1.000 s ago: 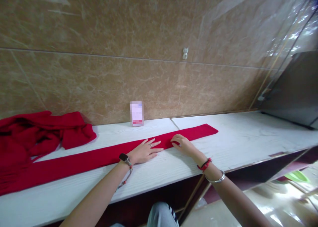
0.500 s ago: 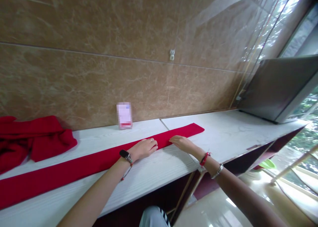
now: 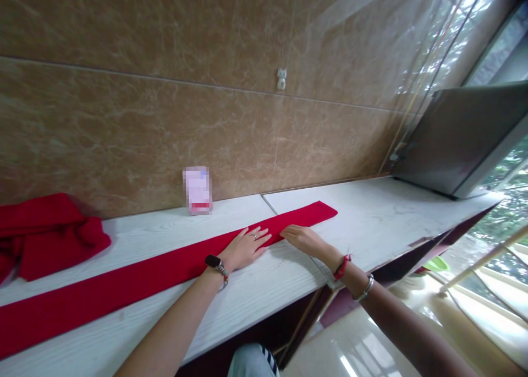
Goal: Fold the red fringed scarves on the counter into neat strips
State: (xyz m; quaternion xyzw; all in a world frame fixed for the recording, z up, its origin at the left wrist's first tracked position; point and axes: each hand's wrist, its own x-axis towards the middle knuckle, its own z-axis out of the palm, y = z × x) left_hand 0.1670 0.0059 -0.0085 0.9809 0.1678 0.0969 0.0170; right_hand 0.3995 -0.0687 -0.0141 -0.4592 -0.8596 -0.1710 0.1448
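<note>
A long red cloth strip (image 3: pixel 136 278), folded narrow and scarf-like, lies flat and slantwise along the white counter, its far end to the right. My left hand (image 3: pixel 246 247) rests palm down on it near the right part, fingers spread and pressing the fabric. Just to the right, my right hand (image 3: pixel 301 238) has its fingers together in a pinch at the strip's near edge. The fingertips' exact hold on the edge is partly hidden. A crumpled heap of red cloth (image 3: pixel 61 239) lies at the left, behind the strip.
Against the brown tiled wall (image 3: pixel 144 135) stands a small pinkish box (image 3: pixel 198 191), its face blurred. The white counter (image 3: pixel 371 212) runs right to a large grey-brown appliance or panel (image 3: pixel 457 140). Its front edge passes close to my knees. A green basin (image 3: pixel 437 263) sits low at the right.
My left hand has gone from curled fingers to spread ones lying flat, moving slightly right along the cloth. The right hand keeps its place at the edge. The view has shifted slightly.
</note>
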